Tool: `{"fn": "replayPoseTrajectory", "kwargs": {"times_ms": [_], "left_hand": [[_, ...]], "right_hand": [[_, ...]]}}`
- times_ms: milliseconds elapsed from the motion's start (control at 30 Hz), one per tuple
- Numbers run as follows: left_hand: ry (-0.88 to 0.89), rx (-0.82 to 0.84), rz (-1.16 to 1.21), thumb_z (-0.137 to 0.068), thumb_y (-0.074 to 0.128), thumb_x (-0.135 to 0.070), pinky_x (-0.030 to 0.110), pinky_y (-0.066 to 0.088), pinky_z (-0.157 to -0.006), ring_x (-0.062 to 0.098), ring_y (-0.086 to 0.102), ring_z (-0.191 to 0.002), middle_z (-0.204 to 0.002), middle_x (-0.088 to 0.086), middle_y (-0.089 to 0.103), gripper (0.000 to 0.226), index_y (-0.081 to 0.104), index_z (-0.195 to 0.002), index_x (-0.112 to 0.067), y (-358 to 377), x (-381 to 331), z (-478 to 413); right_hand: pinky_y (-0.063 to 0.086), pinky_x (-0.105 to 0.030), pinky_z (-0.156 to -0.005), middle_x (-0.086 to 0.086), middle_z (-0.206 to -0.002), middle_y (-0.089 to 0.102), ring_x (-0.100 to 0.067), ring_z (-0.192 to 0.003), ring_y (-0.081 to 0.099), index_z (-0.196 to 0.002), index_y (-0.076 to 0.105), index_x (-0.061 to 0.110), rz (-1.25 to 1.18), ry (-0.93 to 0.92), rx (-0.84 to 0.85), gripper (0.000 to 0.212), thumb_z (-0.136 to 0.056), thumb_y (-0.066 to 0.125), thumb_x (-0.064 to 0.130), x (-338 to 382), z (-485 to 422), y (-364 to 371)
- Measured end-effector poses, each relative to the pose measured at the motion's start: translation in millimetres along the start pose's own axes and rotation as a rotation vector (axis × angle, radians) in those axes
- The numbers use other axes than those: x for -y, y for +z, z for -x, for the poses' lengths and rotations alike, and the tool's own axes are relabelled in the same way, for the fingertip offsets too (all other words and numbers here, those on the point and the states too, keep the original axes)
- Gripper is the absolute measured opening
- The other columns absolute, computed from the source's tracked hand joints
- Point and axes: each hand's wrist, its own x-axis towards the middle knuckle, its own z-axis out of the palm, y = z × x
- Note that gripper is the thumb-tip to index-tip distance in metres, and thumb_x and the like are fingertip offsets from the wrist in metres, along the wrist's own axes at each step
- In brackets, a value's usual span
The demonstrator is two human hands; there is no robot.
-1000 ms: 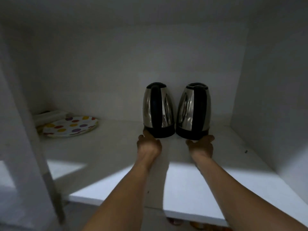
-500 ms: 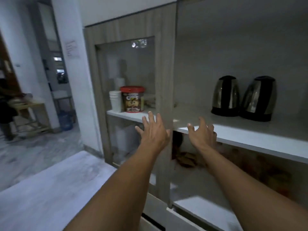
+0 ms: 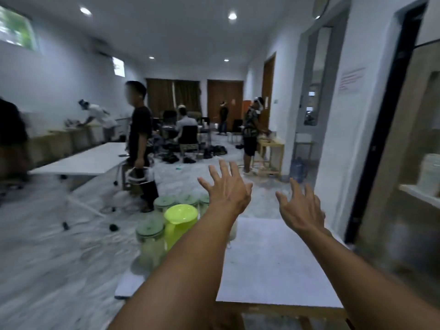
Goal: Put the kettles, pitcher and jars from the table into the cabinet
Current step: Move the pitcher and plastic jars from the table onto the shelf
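A lime-green plastic pitcher (image 3: 179, 222) stands at the far left of the white table (image 3: 273, 263). Several glass jars with pale green lids surround it: one jar (image 3: 150, 241) in front of it, others (image 3: 166, 203) behind. My left hand (image 3: 227, 186) is raised above the table with fingers spread, holding nothing; its forearm hides part of the jars. My right hand (image 3: 301, 208) hovers open over the table's far edge, also empty. The kettles are out of view. The cabinet (image 3: 419, 163) shows blurred at the right edge.
A person in black (image 3: 140, 144) stands just beyond the table beside a second white table (image 3: 81, 160). More people, chairs and a wooden stand (image 3: 271, 158) fill the room behind. A white wall and dark door frame (image 3: 381, 120) rise on the right.
The view has swung left from the cabinet shelf with the two kettles to the room and table. Both hands left the kettles and are now raised, open and empty.
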Motion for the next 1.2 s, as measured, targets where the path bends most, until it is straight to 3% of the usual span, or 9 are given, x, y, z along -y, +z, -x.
{"fn": "replayPoseTrajectory", "kwargs": {"times_ms": [233,400,567,733,833,1000,1100,1200], "left_hand": [[-0.409,-0.031,-0.059,-0.099,0.038,-0.05,0.069,0.007,-0.113,0.04,0.003,-0.15,-0.165,0.011,-0.001,0.074,0.007,-0.156,-0.015,-8.7,128.7,15.7],[-0.643,0.033,-0.008,-0.097,0.042,-0.046,0.064,0.017,-0.112,0.038,0.025,-0.142,-0.156,0.013,0.024,0.064,0.024,-0.148,-0.013,19.6,191.7,36.2],[-0.832,0.095,0.264,-0.094,0.05,-0.044,0.053,0.03,-0.109,0.035,0.039,-0.134,-0.146,0.013,0.04,0.059,0.037,-0.141,-0.011,57.9,239.3,22.5],[-0.909,0.155,0.624,-0.09,0.054,-0.04,0.042,0.047,-0.102,0.035,0.055,-0.123,-0.134,0.015,0.058,0.049,0.056,-0.129,-0.01,97.5,279.4,-7.9],[-0.909,0.251,0.749,-0.09,0.056,-0.041,0.038,0.047,-0.103,0.033,0.055,-0.124,-0.136,0.014,0.059,0.052,0.058,-0.13,-0.008,124.6,302.1,-27.8],[-0.967,0.386,0.934,-0.079,0.066,-0.045,0.038,0.048,-0.101,0.031,0.057,-0.12,-0.13,0.009,0.062,0.06,0.058,-0.129,-0.012,170.0,326.4,-38.8],[-0.93,0.373,0.935,-0.082,0.067,-0.039,0.036,0.049,-0.094,0.032,0.06,-0.113,-0.122,0.01,0.065,0.05,0.062,-0.123,-0.01,183.9,336.3,-36.9],[-0.861,0.342,0.922,-0.086,0.067,-0.033,0.035,0.049,-0.088,0.03,0.062,-0.102,-0.111,0.01,0.068,0.032,0.067,-0.108,-0.01,183.4,345.0,-34.8]], "right_hand": [[0.035,-0.052,-0.11,-0.012,-0.16,0.027,-0.038,-0.142,0.034,-0.15,0.034,0.027,-0.097,-0.26,0.286,0.061,-0.096,0.042,0.054,90.7,7.3,119.1],[0.043,-0.044,-0.097,-0.02,-0.143,0.049,-0.039,-0.128,0.05,-0.141,0.045,0.01,-0.168,-0.27,0.5,0.058,-0.098,0.046,0.049,117.5,27.1,202.4],[0.046,-0.041,-0.09,-0.023,-0.124,0.063,-0.04,-0.114,0.059,-0.116,0.063,0.001,-0.3,-0.028,0.577,0.055,-0.098,0.044,0.049,136.5,29.8,263.7],[0.042,-0.053,-0.106,-0.024,-0.145,0.048,-0.045,-0.129,0.048,-0.138,0.049,-0.002,-0.478,0.35,0.597,0.075,-0.094,0.047,0.058,151.9,15.9,299.7],[0.044,-0.053,-0.102,-0.017,-0.148,0.046,-0.041,-0.13,0.047,-0.142,0.046,0.002,-0.655,0.568,0.616,0.091,-0.082,0.058,0.069,156.5,10.8,320.5],[0.045,-0.047,-0.087,-0.013,-0.128,0.057,-0.032,-0.108,0.051,-0.128,0.058,0.003,-0.753,0.675,0.525,0.068,-0.084,0.068,0.054,157.6,15.4,345.2],[0.046,-0.046,-0.087,-0.009,-0.123,0.063,-0.032,-0.111,0.057,-0.12,0.061,0.005,-0.818,0.698,0.455,0.056,-0.085,0.068,0.047,162.2,18.9,353.7],[0.046,-0.053,-0.099,-0.01,-0.117,0.072,-0.035,-0.117,0.058,-0.092,0.068,0.012,-0.838,0.682,0.421,0.029,-0.091,0.062,0.04,166.7,22.7,354.5]]}}
